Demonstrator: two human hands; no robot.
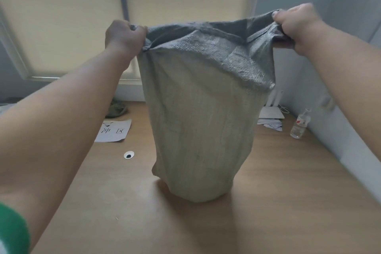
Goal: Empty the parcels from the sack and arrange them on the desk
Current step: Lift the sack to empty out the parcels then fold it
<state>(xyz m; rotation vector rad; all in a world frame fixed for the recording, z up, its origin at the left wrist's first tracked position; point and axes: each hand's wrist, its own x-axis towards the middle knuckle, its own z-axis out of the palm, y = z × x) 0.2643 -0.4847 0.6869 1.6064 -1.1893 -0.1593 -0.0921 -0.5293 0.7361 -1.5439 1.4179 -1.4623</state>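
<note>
- A green fabric sleeve cuff [12,231] shows at the lower left corner, and a bare forearm runs from it up toward the centre.
- A white paper sheet with black printed characters [114,131] lies flat on the light-brown wooden counter [288,192], left of centre.
- A dark, crumpled greenish object [116,108] sits just behind the sheet, near the window; it is too blurred to identify.
- A white round cable grommet [129,154] is set into the counter in front of the sheet.
- The left hand [123,36] is raised, fingers curled into a fist that grips the left edge of the sack mouth.
- The tall grey-beige woven plastic sack [204,130] stands upright at the centre of the counter, its lower end at the counter surface. Its mouth is stretched wide between both hands. The upper rim is folded outward and hangs down as a darker grey band. The interior is not visible.
- The right hand [296,24] is raised slightly higher, fingers and thumb curled tight around the right edge of the sack mouth.
- A flat white device with upright antennas [271,112] stands at the back right of the counter, partly behind the sack.
- A crumpled white sheet [272,125] lies just in front of that device.
- A clear plastic bottle with a red-and-white label [300,123] stands near the grey right wall.
</note>
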